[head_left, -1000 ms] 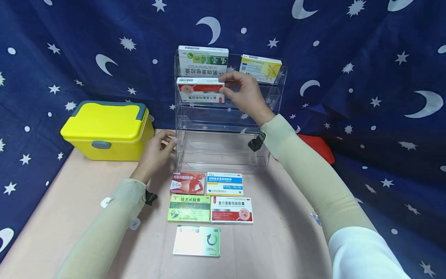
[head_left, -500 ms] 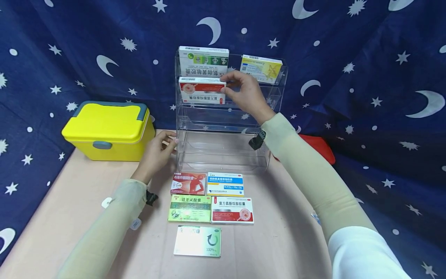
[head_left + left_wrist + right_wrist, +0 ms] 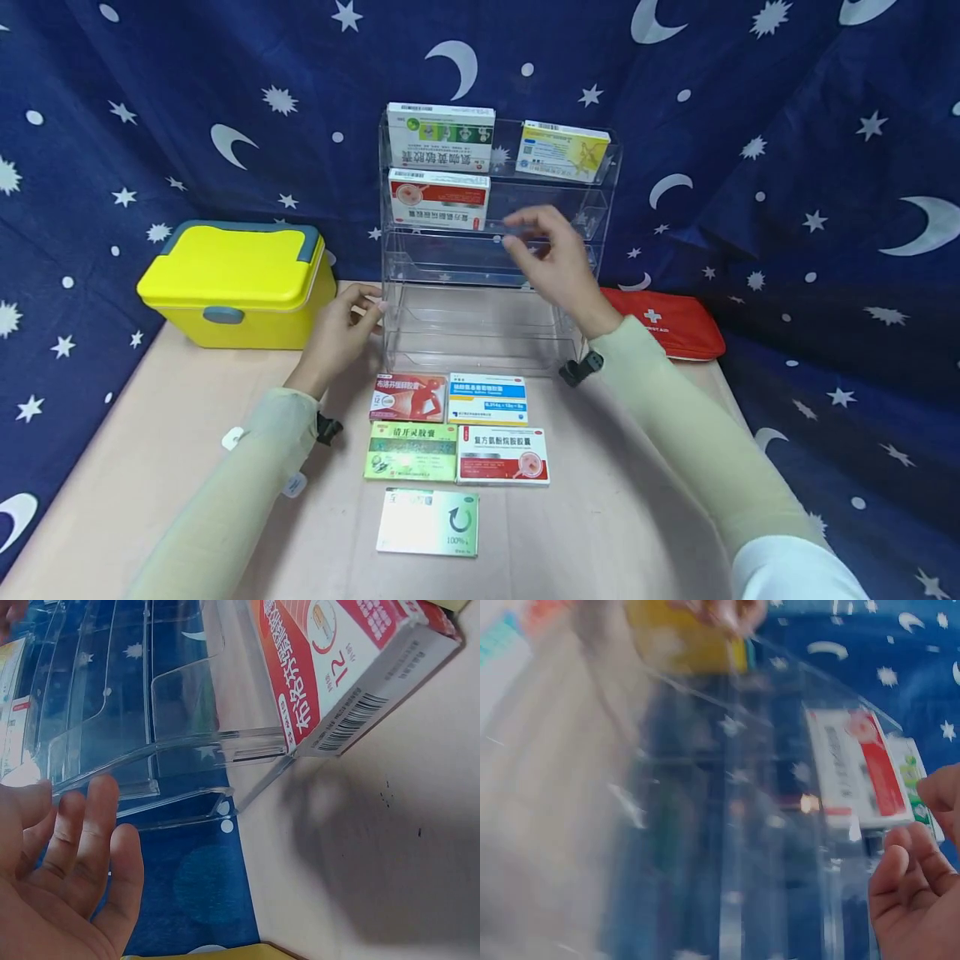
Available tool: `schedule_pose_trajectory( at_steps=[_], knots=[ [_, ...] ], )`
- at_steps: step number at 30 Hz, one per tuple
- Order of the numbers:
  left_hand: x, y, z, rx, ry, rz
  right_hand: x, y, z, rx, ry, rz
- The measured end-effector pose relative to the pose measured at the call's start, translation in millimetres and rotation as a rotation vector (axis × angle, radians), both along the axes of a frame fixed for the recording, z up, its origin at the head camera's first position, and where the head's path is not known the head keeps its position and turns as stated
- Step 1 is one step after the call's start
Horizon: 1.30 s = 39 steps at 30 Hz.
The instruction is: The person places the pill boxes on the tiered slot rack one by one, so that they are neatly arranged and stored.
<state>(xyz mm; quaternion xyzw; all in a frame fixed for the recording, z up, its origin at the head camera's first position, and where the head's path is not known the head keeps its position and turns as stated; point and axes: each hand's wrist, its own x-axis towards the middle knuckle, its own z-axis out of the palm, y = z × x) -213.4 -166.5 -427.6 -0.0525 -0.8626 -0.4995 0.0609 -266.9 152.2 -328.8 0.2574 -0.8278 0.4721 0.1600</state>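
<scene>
A clear tiered display rack [image 3: 480, 352] stands on the table. On its second tier, at left, leans a red-and-white medicine box [image 3: 438, 200], printed text upside down. My right hand [image 3: 551, 254] is just right of and below that box, apart from it, fingers loosely bent and holding nothing. My left hand [image 3: 341, 333] touches the rack's left side with relaxed fingers; in the left wrist view its fingertips [image 3: 101, 791] are near the clear side edge. The top tier holds a green-and-white box [image 3: 441, 142] at left and a yellow-and-white box [image 3: 562, 152] at right.
Before the rack lie a red box [image 3: 408, 397], a blue-and-white box [image 3: 487, 400], a green box [image 3: 411, 452], another red-and-white box [image 3: 503, 456] and a pale green box [image 3: 427, 523]. A yellow case [image 3: 232, 287] stands left; a red first-aid pouch [image 3: 678, 329] lies right.
My right hand has let go of the red-and-white box on the second tier and moved down and right. The box stays there. My left hand remains at the rack's side.
</scene>
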Motion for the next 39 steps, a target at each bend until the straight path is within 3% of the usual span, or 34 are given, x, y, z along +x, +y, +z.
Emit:
schedule_pose_trajectory(
  at_steps=[4,9,14,20,26,33,39],
  knots=[
    [0.3,0.2,1.1,0.013,0.003,-0.005,41.8,23,-41.4,0.018,-0.132,0.053],
    [0.7,-1.9,2.0,0.017,0.019,-0.004,89.8,53,-95.1,0.151,-0.346,0.024],
    [-0.2,-4.0,2.8,0.006,0.021,0.005,123.3,74,-126.8,0.278,-0.456,0.015],
    [0.2,-3.3,2.2,0.005,0.016,0.011,148.7,80,-141.2,0.379,-0.503,-0.016],
    [1.9,-2.1,0.6,0.001,0.020,0.014,162.4,80,-151.9,0.425,-0.488,-0.002],
    [1.3,0.6,-0.8,-0.014,0.011,0.020,170.1,82,-158.5,0.400,-0.456,-0.018],
    [1.4,3.1,-1.2,-0.020,0.010,0.021,171.9,85,-157.2,0.299,-0.432,-0.050]
  ],
)
